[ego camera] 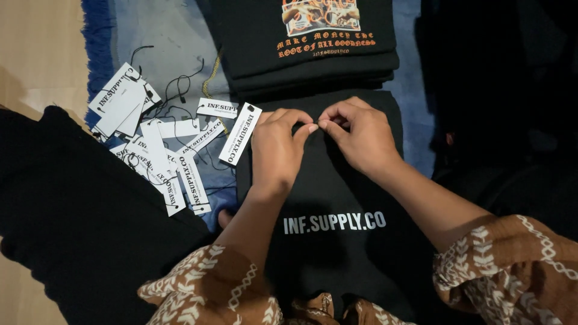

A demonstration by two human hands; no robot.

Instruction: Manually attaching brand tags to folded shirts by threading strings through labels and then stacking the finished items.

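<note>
A folded black garment (337,253) with white lettering lies in front of me. My left hand (278,147) and my right hand (360,137) meet at its upper edge, fingertips pinched together on the fabric near the collar. What sits between the fingertips is too small to make out. A white rectangular hang tag (239,133) with a black string lies just left of my left hand, touching the garment's edge.
Several white hang tags (158,153) with black strings lie scattered on a blue cloth (174,36) to the left. A stack of folded black shirts (313,57) with an orange print lies beyond my hands. More black fabric (72,216) covers the lower left.
</note>
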